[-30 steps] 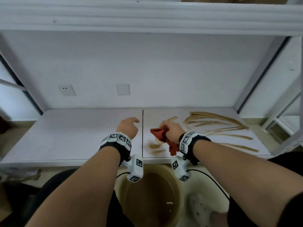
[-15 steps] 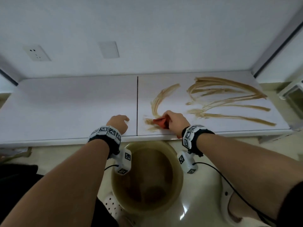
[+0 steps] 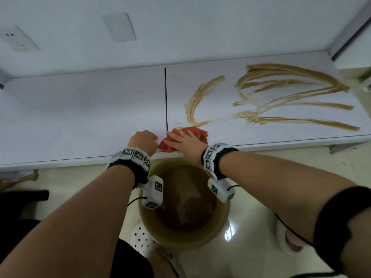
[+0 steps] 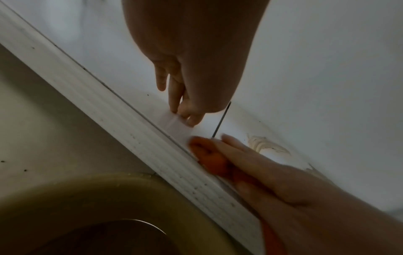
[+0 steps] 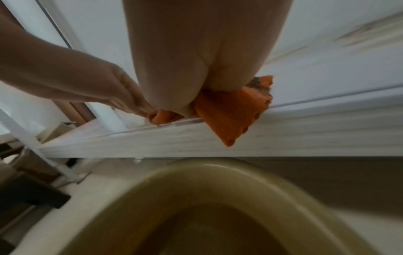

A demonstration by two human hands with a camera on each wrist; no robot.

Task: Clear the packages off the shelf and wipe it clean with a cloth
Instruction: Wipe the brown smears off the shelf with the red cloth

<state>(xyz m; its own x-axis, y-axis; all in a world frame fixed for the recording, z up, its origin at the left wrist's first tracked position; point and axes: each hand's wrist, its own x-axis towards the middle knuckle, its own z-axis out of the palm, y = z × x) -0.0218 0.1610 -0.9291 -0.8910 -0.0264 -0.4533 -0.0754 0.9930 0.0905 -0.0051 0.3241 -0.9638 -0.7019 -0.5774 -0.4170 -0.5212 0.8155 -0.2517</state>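
The right hand [image 3: 186,142] lies flat, fingers extended, on a red cloth [image 3: 197,132] at the front edge of the white shelf [image 3: 80,109]. The cloth sits just right of the dark seam [image 3: 165,97] between the two shelf panels. The left hand [image 3: 143,141] rests on the shelf just left of the seam, fingers curled under, close beside the cloth. Brown smears [image 3: 281,97] streak the right panel, curving from the cloth toward the far right end. A tan basin [image 3: 220,229] holding brown water stands on the floor below the shelf edge, under both wrists. The wall behind carries a socket [image 3: 18,42] and a blank plate [image 3: 119,27].
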